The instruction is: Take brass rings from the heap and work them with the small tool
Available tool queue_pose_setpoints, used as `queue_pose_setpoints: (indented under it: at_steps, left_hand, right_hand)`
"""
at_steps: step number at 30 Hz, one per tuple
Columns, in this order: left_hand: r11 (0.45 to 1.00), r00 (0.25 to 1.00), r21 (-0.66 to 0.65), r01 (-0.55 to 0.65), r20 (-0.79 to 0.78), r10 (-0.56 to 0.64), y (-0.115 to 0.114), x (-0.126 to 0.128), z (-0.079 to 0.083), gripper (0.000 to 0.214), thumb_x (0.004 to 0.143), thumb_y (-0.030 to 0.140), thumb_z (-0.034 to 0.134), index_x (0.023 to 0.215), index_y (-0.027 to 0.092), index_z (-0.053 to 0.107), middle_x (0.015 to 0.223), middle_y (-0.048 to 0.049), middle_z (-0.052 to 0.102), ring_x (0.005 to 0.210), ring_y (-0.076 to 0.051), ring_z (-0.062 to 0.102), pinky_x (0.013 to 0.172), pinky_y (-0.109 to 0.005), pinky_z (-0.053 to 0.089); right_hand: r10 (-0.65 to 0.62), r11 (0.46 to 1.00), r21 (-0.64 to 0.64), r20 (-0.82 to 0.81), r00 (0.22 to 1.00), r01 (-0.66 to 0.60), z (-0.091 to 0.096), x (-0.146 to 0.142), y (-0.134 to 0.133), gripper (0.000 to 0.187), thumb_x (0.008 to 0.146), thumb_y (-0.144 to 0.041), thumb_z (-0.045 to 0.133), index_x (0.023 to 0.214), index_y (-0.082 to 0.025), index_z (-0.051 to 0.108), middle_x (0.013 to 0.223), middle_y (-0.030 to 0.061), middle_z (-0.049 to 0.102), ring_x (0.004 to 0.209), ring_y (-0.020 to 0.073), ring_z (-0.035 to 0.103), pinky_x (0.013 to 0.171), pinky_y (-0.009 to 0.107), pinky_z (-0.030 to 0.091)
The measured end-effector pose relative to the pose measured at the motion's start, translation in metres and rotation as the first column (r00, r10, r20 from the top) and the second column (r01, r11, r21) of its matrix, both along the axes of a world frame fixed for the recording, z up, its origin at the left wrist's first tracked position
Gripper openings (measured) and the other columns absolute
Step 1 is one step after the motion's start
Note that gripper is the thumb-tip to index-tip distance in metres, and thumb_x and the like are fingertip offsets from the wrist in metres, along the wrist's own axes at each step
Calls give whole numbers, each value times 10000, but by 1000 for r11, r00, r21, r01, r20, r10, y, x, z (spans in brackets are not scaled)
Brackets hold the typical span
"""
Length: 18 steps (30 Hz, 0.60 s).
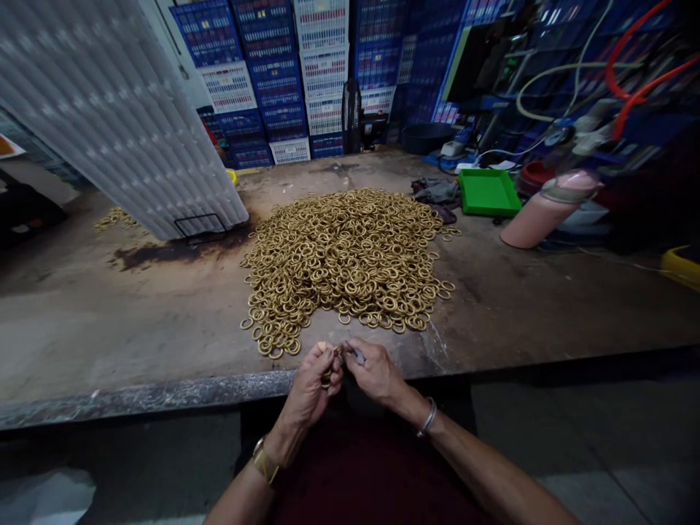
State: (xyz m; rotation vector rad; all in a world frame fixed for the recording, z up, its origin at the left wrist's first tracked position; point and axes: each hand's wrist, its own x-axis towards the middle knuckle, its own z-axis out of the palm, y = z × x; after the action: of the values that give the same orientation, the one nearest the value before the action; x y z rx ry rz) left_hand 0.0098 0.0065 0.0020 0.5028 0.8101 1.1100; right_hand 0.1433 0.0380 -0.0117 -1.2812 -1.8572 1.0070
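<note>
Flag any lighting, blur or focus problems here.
Head view: dim overall, the right edge nearly black; head view: the red hoses and pink cylinder look smeared; head view: the gold-coloured rings read fairly clearly, but the small grey item in the right hand is too indistinct to identify.

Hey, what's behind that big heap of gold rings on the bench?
Behind the heap, the worktop runs back toward stacked blue and white crates; a dark cloth lies at its right rear. The heap hides the worktop just past its crest.
</note>
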Motion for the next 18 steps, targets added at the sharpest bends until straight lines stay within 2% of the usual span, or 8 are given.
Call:
queue_pose_setpoints:
  at_steps: [3, 8, 14, 18]
  left_hand:
    - [1000, 997, 24, -17, -69, 18, -2, 0, -1, 260, 764, 370, 607, 754, 171, 439, 620, 44, 466, 467, -37, 386, 397, -147, 238]
    - [999, 981, 5, -51, -187, 51, -4, -1, -2, 287, 742, 411, 617, 777, 190, 438, 602, 56, 480, 453, -34, 393, 416, -145, 235]
    - [999, 967, 27, -46, -250, 51, -7, -2, -5, 301, 736, 440, 609, 746, 183, 453, 591, 56, 474, 445, -33, 378, 417, -148, 232]
    - [1000, 990, 2, -4, -142, 4, -13, -4, 4, 286, 752, 401, 611, 717, 181, 433, 572, 55, 462, 446, -38, 367, 413, -150, 241]
  right_hand:
    - [116, 989, 80, 129, 985, -127, 0, -1, -6, 125, 768, -150, 423, 721, -180, 535, 616, 4, 576, 543, 101, 482, 531, 199, 328]
    - [147, 978, 109, 247, 958, -178, 3, 0, -6, 131, 730, -101, 422, 732, -178, 529, 631, 12, 583, 559, 113, 493, 541, 207, 305]
    - [166, 982, 18, 390, 906, -188, 9, -1, -6, 170, 733, -105, 417, 796, -177, 558, 650, 20, 605, 573, 122, 517, 536, 213, 287]
    - [81, 994, 16, 519, 851, -105, 8, 3, 0, 228, 735, -113, 423, 893, -171, 576, 737, 47, 643, 650, 147, 567, 576, 229, 306]
